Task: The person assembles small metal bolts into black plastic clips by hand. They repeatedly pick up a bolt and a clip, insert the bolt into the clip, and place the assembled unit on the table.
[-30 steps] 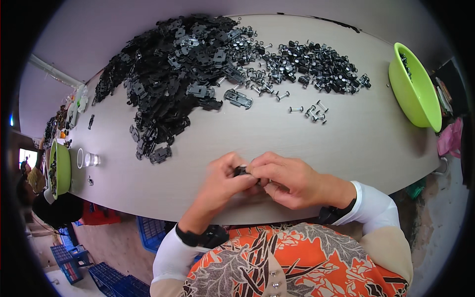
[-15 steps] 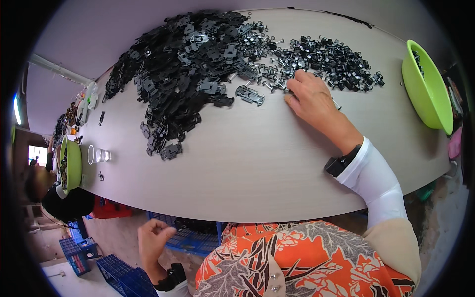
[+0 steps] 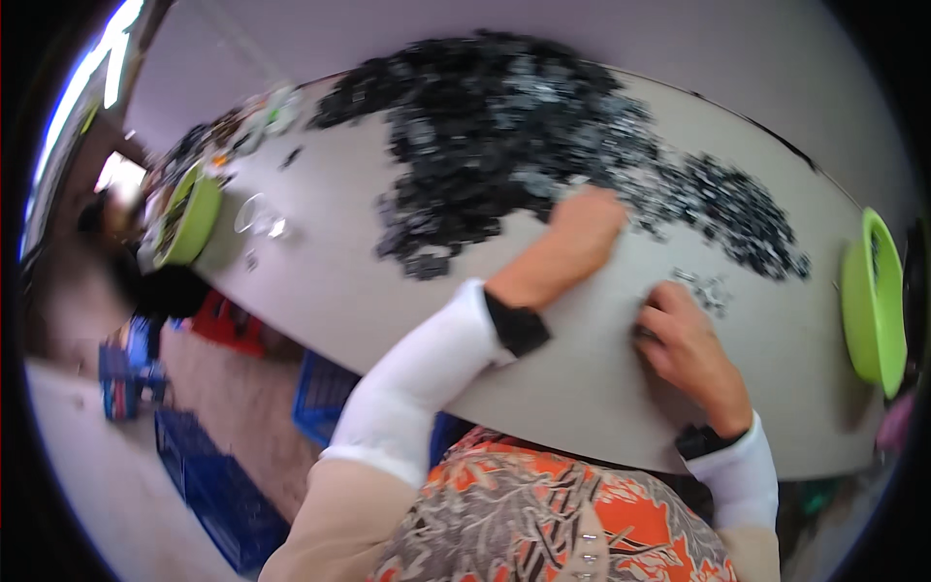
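The left hand (image 3: 582, 228) reaches far up the table (image 3: 349, 291) and rests at the near edge of the big heap of black parts (image 3: 485, 136). Its fingers are curled down into the heap, but the picture is blurry, so I cannot tell if they hold a part. The heap sits in the middle of the table, probably so both hands can get to it.

The right hand (image 3: 684, 344) lies nearer the body, fingers bent and close together, tips touching the table just beside a small cluster of little parts (image 3: 703, 286). I cannot tell if it pinches one.

A second, thinner spread of dark parts (image 3: 737, 218) runs off to the right toward a green bowl (image 3: 868, 301) at the table edge (handy for that hand, I think). Another green bowl (image 3: 189, 218) sits at the far left end.

Count: two hands, two green bowls, one big heap, one thinner spread. The parts are too many to count. Blue crates (image 3: 330, 398) stand on the floor below the table.
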Available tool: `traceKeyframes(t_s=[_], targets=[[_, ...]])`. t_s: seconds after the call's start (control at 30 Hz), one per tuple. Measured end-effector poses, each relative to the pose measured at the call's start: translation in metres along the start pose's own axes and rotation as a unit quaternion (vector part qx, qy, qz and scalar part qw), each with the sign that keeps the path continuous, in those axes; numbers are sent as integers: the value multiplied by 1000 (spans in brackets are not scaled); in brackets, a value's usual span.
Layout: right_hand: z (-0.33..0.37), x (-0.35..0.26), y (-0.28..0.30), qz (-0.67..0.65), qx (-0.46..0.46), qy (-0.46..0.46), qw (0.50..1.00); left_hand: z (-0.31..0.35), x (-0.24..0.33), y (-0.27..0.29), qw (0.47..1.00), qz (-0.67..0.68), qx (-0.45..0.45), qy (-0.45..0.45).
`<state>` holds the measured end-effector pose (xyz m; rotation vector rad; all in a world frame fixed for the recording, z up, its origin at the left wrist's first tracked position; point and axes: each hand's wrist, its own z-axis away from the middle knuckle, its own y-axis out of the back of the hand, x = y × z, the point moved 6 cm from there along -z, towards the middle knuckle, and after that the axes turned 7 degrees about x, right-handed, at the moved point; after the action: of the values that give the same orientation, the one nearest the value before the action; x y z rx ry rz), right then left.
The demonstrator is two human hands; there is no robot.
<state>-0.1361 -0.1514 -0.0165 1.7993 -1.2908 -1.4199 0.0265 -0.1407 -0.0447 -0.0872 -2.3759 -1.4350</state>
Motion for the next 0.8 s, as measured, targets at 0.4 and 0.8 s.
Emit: traceKeyframes(t_s=[0.4, 0.8], targets=[[2, 8, 29, -82, 166, -42, 982, 48, 0, 5, 701, 581, -4, 413], [7, 6, 15, -156, 207, -33, 965, 64, 34, -16, 513, 744, -186, 387]])
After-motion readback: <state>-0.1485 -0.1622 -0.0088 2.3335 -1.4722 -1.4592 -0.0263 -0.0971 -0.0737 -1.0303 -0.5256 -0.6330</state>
